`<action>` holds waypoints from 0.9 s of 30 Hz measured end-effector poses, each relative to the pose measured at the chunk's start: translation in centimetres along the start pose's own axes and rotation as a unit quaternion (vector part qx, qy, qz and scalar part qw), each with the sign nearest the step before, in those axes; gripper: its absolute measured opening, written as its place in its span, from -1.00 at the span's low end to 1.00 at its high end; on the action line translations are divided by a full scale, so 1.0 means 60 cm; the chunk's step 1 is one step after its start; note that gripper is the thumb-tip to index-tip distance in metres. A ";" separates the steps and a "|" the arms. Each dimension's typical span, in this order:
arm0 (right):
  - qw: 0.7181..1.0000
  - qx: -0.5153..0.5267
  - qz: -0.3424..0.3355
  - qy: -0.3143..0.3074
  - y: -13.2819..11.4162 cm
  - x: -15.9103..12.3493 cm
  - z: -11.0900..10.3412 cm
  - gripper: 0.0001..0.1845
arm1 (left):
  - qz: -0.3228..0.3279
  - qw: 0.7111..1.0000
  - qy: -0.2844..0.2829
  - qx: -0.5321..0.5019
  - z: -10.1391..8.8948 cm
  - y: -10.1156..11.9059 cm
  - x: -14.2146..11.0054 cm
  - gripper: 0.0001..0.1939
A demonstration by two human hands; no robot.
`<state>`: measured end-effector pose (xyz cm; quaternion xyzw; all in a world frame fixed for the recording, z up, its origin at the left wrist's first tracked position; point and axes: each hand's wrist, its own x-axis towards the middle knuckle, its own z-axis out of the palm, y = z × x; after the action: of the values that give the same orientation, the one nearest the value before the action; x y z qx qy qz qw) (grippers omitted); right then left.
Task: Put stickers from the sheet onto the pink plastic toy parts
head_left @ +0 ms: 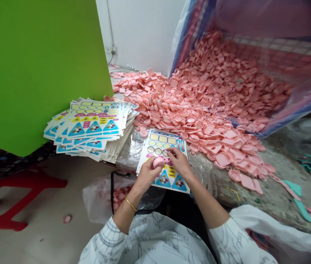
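Observation:
My left hand point(147, 171) is closed on a small round pink plastic piece point(158, 162) with a loop at one side. Close to its right, my right hand point(179, 161) has its thumb and forefinger drawn together over a sticker sheet point(181, 186). What those fingertips hold, if anything, is too small to make out. The sheet carries yellow rectangles, circles and blue triangles, and lies on the plastic-covered table edge beneath both hands. Just beyond it spreads a big heap of similar pink pieces point(169, 110).
A stack of sticker sheets point(92, 126) lies to the left, beside a green panel point(40, 69). At the right, a tipped blue-rimmed crate point(290, 119) spills pink pieces. A red stool point(20, 198) stands on the floor at left. A clear bag point(97, 201) with pink pieces hangs below the table.

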<state>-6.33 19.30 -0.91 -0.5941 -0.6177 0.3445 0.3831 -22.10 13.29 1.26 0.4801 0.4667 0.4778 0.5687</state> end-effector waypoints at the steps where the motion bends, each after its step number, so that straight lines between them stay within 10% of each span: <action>1: 1.000 -0.015 -0.011 -0.001 -0.006 0.005 0.003 -0.77 | 0.011 0.999 -0.012 0.045 -0.011 0.004 0.001 -0.76; 12: 0.983 -0.172 -0.047 -0.032 -0.026 0.037 0.036 -0.81 | 0.086 0.940 -0.199 0.263 -0.082 0.018 0.027 -0.76; 27: 0.973 -0.228 -0.033 -0.022 -0.031 0.015 0.059 -0.77 | 0.065 0.935 -0.203 0.282 -0.079 -0.008 0.034 -0.62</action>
<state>-10.32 20.19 -0.86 -0.6371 -0.7076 0.1950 0.2354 -26.55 15.74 0.17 0.7369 0.4248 0.2549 0.4600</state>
